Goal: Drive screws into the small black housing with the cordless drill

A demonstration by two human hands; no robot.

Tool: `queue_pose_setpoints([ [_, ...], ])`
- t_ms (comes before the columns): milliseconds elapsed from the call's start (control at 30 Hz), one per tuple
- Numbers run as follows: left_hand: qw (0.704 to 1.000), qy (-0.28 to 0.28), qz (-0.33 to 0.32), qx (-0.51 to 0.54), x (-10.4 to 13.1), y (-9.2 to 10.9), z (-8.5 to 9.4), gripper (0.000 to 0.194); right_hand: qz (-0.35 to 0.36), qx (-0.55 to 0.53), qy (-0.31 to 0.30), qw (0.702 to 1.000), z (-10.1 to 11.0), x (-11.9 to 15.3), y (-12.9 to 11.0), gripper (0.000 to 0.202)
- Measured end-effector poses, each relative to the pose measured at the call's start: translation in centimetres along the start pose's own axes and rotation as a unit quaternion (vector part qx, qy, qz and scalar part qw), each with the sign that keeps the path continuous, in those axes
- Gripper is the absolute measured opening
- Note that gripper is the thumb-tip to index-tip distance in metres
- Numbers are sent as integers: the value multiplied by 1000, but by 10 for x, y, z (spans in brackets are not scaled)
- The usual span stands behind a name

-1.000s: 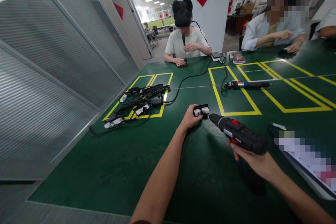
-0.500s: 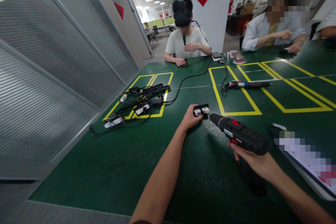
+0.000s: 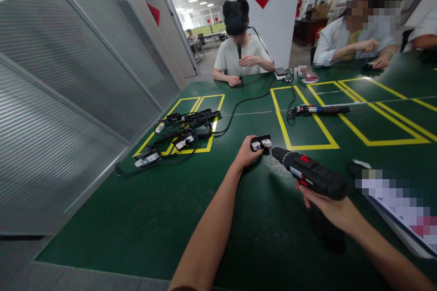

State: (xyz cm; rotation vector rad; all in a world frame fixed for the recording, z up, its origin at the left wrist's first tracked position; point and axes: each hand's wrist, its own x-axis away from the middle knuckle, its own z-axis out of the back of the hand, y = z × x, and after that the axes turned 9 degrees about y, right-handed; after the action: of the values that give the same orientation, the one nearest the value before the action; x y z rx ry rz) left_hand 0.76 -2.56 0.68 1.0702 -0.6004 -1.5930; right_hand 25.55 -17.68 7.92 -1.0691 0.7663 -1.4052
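My left hand [image 3: 248, 153] is closed on a small black part with white labels [image 3: 261, 143], propped on the green table. In my right hand [image 3: 327, 207] is a black and red cordless drill [image 3: 309, 170], gripped by its handle and pointing left. The drill's bit reaches the right side of the labelled part; whether the tip touches it I cannot tell. My fingers hide some of the part's left end, and what kind of device it is does not show.
Black adapters with cables [image 3: 184, 129] lie in yellow-taped boxes to the left. A pen-shaped electric screwdriver [image 3: 321, 109] rests further back. A blurred tray-like object [image 3: 396, 209] is at the right. Across the table [image 3: 136, 223], a person in white [image 3: 239, 54] holds a screwdriver; another person [image 3: 355, 45] sits right.
The whole view shifts very slightly. Both hands, the drill and the labelled part keep the same positions relative to each other.
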Motion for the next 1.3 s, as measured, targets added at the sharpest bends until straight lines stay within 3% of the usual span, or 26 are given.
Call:
queue_pose_setpoints([
  [1300, 1000, -3, 11, 0, 0, 2, 1, 52, -14, -16, 4, 1000, 0, 2, -5, 25],
])
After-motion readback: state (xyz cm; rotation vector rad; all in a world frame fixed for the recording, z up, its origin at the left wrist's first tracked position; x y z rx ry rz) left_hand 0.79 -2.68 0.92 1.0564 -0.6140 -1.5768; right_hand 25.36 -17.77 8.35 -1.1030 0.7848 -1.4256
